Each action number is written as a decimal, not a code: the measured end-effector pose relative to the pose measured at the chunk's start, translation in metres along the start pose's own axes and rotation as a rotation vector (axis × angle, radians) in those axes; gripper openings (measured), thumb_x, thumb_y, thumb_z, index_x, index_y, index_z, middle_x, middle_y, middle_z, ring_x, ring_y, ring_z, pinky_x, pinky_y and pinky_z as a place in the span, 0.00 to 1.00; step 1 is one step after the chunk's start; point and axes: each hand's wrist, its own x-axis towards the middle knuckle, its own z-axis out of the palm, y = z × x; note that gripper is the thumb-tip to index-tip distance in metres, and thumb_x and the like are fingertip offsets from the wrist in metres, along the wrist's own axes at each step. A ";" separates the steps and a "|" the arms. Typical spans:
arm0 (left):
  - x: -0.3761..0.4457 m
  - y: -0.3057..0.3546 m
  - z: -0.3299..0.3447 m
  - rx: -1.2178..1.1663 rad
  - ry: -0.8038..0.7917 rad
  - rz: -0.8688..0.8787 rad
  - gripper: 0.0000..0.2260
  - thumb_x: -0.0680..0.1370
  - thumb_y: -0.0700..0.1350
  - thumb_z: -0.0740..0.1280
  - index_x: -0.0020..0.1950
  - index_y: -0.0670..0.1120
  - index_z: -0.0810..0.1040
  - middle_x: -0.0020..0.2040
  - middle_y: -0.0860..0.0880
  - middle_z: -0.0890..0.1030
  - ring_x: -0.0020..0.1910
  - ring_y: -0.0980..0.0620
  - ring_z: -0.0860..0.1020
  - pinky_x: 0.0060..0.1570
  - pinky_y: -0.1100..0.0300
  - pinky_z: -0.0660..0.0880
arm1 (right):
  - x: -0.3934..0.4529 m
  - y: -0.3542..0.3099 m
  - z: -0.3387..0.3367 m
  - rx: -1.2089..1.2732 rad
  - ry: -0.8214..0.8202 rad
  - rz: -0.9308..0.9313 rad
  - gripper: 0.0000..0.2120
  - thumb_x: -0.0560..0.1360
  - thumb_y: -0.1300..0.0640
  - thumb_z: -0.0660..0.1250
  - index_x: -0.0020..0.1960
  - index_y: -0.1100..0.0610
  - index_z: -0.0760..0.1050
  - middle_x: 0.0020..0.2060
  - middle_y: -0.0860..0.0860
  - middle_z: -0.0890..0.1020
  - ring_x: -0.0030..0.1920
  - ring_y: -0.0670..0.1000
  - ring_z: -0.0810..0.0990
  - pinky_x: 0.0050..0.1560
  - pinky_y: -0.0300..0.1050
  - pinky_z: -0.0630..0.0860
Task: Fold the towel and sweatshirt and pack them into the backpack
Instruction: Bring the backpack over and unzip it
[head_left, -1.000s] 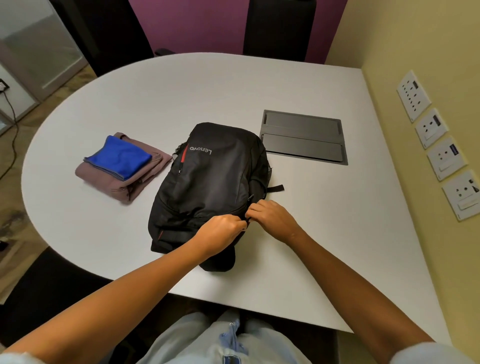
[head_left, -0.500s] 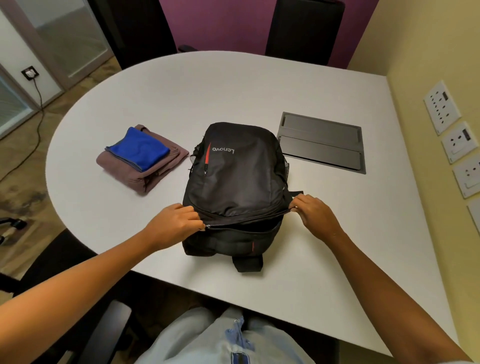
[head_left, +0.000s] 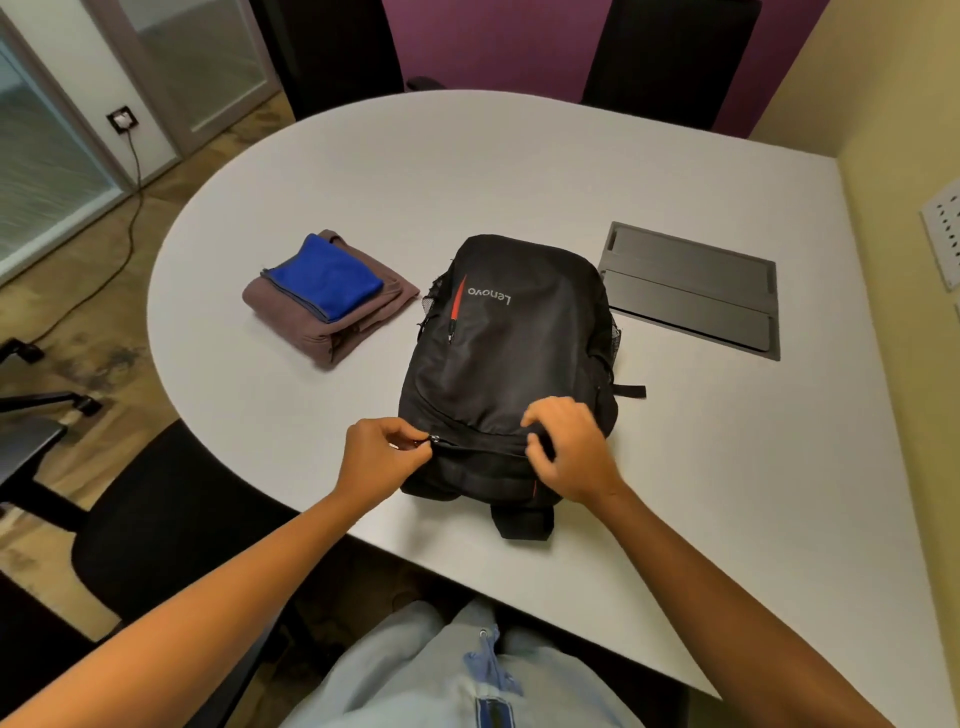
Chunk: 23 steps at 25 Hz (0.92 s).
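On the left of the worktop (head_left: 311, 499) lies the folded brown sweatshirt (head_left: 322, 325), with the folded blue towel (head_left: 327, 278) stacked on top; both remain outside the bag. Just right of them, near the front edge, the black backpack (head_left: 514, 343) lies flat, logo upward.

Step in hand, as judged: opening the main zip. To do it well, the pull should follow the curved track while the other hand keeps the fabric taut, opening far enough for the stack to enter without catching.

Left hand (head_left: 382, 457): at the bag's near-left corner, fingers curled, grip narrow, pinching the zip pull (head_left: 434, 438). Forearm reaches in from the lower left.

Right hand (head_left: 569, 447): on the bag's near-right top, fingers bent, grip closed on a fold of fabric beside the zip line. Forearm enters from the lower right.
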 end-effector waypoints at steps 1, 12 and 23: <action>-0.003 -0.001 -0.003 -0.029 0.030 -0.054 0.06 0.70 0.38 0.78 0.39 0.48 0.87 0.34 0.54 0.85 0.36 0.56 0.84 0.38 0.67 0.79 | 0.011 -0.020 0.012 0.015 -0.052 -0.055 0.07 0.72 0.60 0.68 0.49 0.53 0.75 0.45 0.46 0.78 0.47 0.48 0.73 0.50 0.42 0.67; -0.008 -0.007 -0.007 -0.082 0.009 -0.218 0.15 0.68 0.40 0.81 0.52 0.47 0.83 0.36 0.50 0.86 0.37 0.54 0.84 0.45 0.61 0.82 | 0.040 -0.074 0.080 0.292 -0.369 0.368 0.08 0.73 0.56 0.75 0.51 0.54 0.80 0.42 0.47 0.83 0.41 0.45 0.82 0.49 0.42 0.81; -0.009 -0.022 0.025 0.010 0.043 -0.407 0.18 0.67 0.43 0.82 0.46 0.42 0.75 0.37 0.48 0.83 0.37 0.53 0.81 0.39 0.64 0.76 | 0.030 -0.060 0.081 0.387 -0.333 0.469 0.12 0.75 0.70 0.66 0.50 0.56 0.81 0.43 0.51 0.82 0.41 0.46 0.81 0.49 0.40 0.81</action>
